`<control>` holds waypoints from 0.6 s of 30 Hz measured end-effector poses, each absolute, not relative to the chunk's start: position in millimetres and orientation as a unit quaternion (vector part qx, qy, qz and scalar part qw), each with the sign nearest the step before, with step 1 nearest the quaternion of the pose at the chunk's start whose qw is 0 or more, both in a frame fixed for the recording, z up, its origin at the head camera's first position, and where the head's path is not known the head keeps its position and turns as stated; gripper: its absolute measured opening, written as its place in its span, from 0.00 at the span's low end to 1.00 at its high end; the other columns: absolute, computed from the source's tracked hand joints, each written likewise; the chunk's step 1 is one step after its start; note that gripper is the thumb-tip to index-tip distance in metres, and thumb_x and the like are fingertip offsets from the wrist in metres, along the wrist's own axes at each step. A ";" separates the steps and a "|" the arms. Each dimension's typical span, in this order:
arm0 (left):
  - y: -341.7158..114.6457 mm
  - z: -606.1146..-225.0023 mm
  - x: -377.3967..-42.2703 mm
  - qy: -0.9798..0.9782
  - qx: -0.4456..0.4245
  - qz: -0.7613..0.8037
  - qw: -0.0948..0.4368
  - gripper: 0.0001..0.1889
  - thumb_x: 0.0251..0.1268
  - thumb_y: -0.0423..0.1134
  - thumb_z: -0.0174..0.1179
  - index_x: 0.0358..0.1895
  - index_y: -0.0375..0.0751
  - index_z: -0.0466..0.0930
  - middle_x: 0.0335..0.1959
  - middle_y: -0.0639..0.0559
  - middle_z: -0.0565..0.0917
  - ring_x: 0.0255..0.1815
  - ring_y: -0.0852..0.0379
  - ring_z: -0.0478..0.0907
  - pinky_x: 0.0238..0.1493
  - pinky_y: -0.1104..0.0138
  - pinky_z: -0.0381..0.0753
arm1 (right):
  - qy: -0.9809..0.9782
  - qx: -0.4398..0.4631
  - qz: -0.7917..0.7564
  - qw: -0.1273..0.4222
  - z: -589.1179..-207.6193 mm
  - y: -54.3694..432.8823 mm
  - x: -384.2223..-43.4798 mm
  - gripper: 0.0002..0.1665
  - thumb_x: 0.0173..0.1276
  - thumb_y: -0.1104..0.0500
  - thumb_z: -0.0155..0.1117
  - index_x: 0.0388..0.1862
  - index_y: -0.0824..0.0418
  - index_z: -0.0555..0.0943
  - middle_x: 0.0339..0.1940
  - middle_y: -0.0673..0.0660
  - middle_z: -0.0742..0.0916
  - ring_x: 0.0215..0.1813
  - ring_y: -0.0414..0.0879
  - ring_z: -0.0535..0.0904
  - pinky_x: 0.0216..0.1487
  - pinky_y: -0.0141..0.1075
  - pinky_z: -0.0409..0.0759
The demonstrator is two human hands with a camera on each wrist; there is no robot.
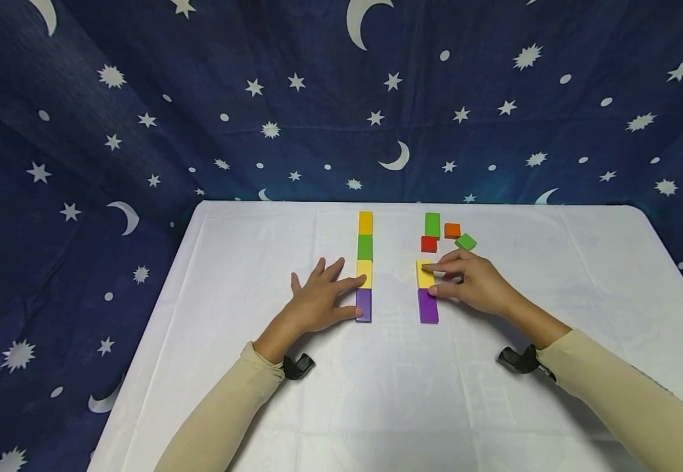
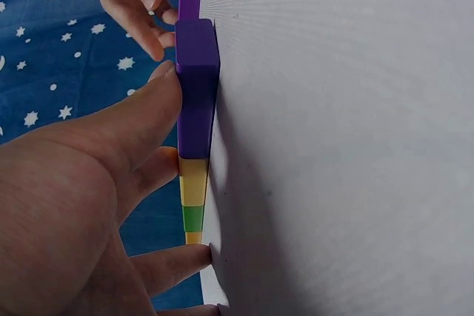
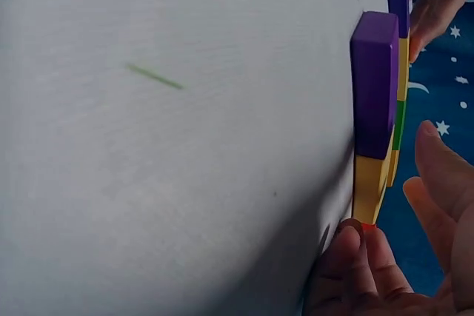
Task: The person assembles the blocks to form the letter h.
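The left hand (image 1: pixel 316 305) lies spread beside a straight column of blocks. Its thumb reaches the purple block (image 1: pixel 364 301) at the near end, and its index finger touches the yellow block (image 1: pixel 364 267) behind that. A green block (image 1: pixel 365 248) and an orange-yellow block (image 1: pixel 366 223) continue the column away from the person. To the right, a second purple block (image 1: pixel 428 309) and a second yellow block (image 1: pixel 425 279) lie end to end. Over this pair hovers the right hand (image 1: pixel 482 286), index fingertip above the yellow block and thumb near their joint. In the right wrist view, its other fingers (image 3: pixel 381 260) bend near the table.
Behind the right pair, a red block (image 1: pixel 429 244) lies against a longer green block (image 1: pixel 432 223). An orange block (image 1: pixel 452 231) and a small green block (image 1: pixel 466 242) lie just right of them. A white cloth covers the table (image 1: pixel 377 393); a starry blue curtain (image 1: pixel 318 144) hangs behind.
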State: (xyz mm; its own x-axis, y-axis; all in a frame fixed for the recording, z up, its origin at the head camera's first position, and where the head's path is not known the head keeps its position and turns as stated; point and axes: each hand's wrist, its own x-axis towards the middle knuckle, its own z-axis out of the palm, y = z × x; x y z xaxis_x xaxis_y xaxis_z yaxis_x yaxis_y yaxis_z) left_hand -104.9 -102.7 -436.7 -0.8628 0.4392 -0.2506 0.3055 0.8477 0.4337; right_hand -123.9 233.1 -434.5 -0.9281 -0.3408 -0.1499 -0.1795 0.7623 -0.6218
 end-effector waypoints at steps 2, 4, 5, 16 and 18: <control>-102.9 -436.9 -104.8 0.945 0.197 0.194 0.174 0.35 0.63 0.64 0.65 0.75 0.71 0.68 0.85 0.48 0.53 0.85 0.35 0.41 0.68 0.20 0.36 | 0.929 -0.141 -0.317 0.127 -434.4 233.0 -121.6 0.32 0.58 0.46 0.81 0.62 0.49 0.85 0.54 0.56 0.82 0.52 0.51 0.80 0.48 0.40 0.79; -102.9 -436.9 -105.0 0.945 0.196 0.195 0.175 0.35 0.64 0.64 0.65 0.75 0.71 0.68 0.85 0.48 0.53 0.85 0.35 0.41 0.68 0.20 0.36 | 0.929 -0.141 -0.318 0.127 -434.7 232.4 -119.9 0.32 0.57 0.46 0.81 0.61 0.50 0.86 0.53 0.55 0.82 0.52 0.50 0.79 0.47 0.38 0.79; -102.8 -436.9 -105.1 0.945 0.197 0.195 0.175 0.35 0.64 0.64 0.65 0.75 0.71 0.68 0.85 0.48 0.53 0.85 0.35 0.41 0.68 0.20 0.35 | 0.929 -0.142 -0.318 0.126 -435.1 232.3 -119.2 0.31 0.57 0.47 0.81 0.60 0.51 0.86 0.52 0.55 0.83 0.52 0.50 0.79 0.46 0.38 0.79; -102.2 -435.7 -105.0 0.944 0.193 0.197 0.179 0.35 0.63 0.64 0.65 0.75 0.71 0.68 0.85 0.48 0.53 0.86 0.36 0.40 0.68 0.20 0.35 | 0.934 -0.160 -0.299 0.111 -437.4 232.1 -116.4 0.30 0.56 0.53 0.83 0.59 0.53 0.86 0.50 0.56 0.83 0.50 0.49 0.79 0.47 0.40 0.78; -102.1 -435.1 -104.8 0.945 0.193 0.198 0.178 0.35 0.63 0.64 0.65 0.75 0.71 0.68 0.85 0.48 0.53 0.86 0.36 0.40 0.68 0.20 0.35 | 0.934 -0.158 -0.300 0.113 -437.4 231.9 -116.4 0.30 0.56 0.53 0.82 0.59 0.53 0.86 0.50 0.56 0.83 0.49 0.49 0.78 0.47 0.40 0.78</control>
State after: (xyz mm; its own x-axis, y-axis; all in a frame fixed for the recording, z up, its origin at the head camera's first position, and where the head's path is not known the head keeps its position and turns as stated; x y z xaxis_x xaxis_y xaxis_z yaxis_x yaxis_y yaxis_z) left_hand -104.8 -102.1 -435.1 -0.8624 0.4345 -0.2597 0.2939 0.8475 0.4419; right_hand -116.4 231.9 -437.4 -0.9244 -0.3634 -0.1160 -0.2281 0.7703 -0.5954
